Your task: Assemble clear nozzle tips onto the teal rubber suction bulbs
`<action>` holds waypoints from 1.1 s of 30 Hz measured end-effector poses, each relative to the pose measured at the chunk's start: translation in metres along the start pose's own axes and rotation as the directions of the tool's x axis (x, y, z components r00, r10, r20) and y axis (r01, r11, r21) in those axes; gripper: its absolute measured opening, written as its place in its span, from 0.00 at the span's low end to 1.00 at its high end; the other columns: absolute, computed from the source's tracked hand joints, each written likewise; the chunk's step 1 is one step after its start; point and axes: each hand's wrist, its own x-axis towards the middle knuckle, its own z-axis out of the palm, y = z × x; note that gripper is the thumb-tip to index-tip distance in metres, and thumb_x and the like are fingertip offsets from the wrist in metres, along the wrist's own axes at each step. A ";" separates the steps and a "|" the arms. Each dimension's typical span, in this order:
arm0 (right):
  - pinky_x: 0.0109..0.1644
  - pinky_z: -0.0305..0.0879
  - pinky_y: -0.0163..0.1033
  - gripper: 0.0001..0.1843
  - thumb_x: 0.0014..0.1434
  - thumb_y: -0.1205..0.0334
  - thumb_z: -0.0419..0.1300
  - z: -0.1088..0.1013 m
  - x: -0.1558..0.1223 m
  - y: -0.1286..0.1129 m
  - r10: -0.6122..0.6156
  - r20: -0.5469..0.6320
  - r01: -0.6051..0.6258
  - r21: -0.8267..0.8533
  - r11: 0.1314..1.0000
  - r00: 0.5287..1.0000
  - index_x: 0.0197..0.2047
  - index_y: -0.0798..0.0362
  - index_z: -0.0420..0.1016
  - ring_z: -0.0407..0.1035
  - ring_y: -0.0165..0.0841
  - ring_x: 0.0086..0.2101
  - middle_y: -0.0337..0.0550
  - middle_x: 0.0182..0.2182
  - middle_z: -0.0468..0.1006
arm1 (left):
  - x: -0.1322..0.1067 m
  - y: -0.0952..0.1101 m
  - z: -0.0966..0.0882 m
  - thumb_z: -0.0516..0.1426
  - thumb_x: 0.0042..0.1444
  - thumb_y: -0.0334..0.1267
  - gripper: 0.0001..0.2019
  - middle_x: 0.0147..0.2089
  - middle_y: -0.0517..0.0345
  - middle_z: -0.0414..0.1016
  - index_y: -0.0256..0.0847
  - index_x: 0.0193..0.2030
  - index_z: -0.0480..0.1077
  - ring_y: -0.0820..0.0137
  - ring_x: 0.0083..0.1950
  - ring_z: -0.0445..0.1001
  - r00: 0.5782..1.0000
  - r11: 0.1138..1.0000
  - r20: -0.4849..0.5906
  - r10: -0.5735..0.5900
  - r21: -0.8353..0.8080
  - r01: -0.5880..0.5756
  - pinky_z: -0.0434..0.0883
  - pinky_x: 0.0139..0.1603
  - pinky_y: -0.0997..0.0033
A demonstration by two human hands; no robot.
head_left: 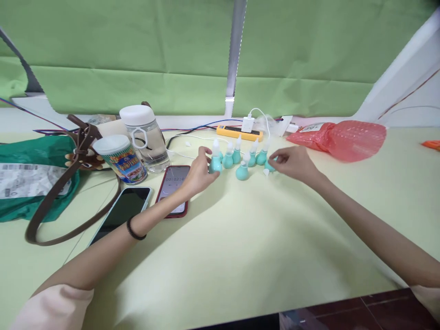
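Observation:
Several teal bulb syringes with clear pointed tips stand grouped on the table. My left hand [201, 172] has its thumb and fingers around the leftmost bulb syringe [216, 164], which stands upright. At the group's right end, the bent fingers of my right hand [292, 161] are closed at another bulb syringe [270, 166], partly hidden by them. A small whitish tip [266, 173] shows just below that one. Between my hands, one bulb syringe [242, 171] stands nearer to me than the others, such as the one at back [237, 156].
Left of my hands are a phone with a running timer [177, 176], a dark-screened phone [125, 206], a printed cup [125, 165], a water bottle [151, 144], a brown strap [44, 215] and a green parcel [20, 151]. Behind are a yellow power strip [237, 133] and red bubble wrap [343, 140].

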 end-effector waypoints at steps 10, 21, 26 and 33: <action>0.26 0.54 0.38 0.21 0.50 0.47 0.48 0.031 -0.026 0.009 0.186 0.204 -0.072 -0.468 0.881 0.961 0.39 0.54 0.65 0.67 0.41 0.29 0.48 0.29 0.73 | 0.008 -0.008 0.033 0.52 0.41 0.27 0.29 0.49 0.42 0.56 0.34 0.52 0.47 0.61 0.47 0.62 0.985 0.978 0.109 0.133 0.146 -0.148 0.63 0.44 0.61; 0.27 0.55 0.35 0.13 0.52 0.55 0.48 0.037 -0.029 0.019 0.191 0.182 -0.121 -0.339 0.933 0.965 0.37 0.50 0.68 0.68 0.35 0.31 0.42 0.32 0.74 | -0.010 -0.008 0.031 0.54 0.42 0.30 0.35 0.54 0.40 0.51 0.34 0.55 0.39 0.59 0.55 0.55 0.998 0.996 -0.049 0.034 0.087 -0.030 0.60 0.50 0.59; 0.26 0.55 0.35 0.14 0.51 0.56 0.50 0.037 -0.030 0.020 0.174 0.178 -0.112 -0.314 0.943 0.968 0.38 0.50 0.70 0.67 0.36 0.30 0.43 0.30 0.74 | -0.047 0.029 0.022 0.50 0.46 0.29 0.22 0.51 0.47 0.54 0.40 0.49 0.50 0.63 0.55 0.55 0.974 0.979 -0.094 0.204 0.012 -0.203 0.59 0.52 0.58; 0.30 0.59 0.40 0.13 0.52 0.57 0.49 0.041 -0.035 0.023 0.142 0.115 -0.112 -0.234 0.966 0.983 0.36 0.51 0.72 0.68 0.41 0.34 0.46 0.36 0.74 | -0.107 0.050 0.017 0.50 0.46 0.26 0.12 0.49 0.42 0.56 0.36 0.41 0.59 0.58 0.53 0.57 0.800 0.805 0.152 0.581 0.037 -0.592 0.65 0.46 0.57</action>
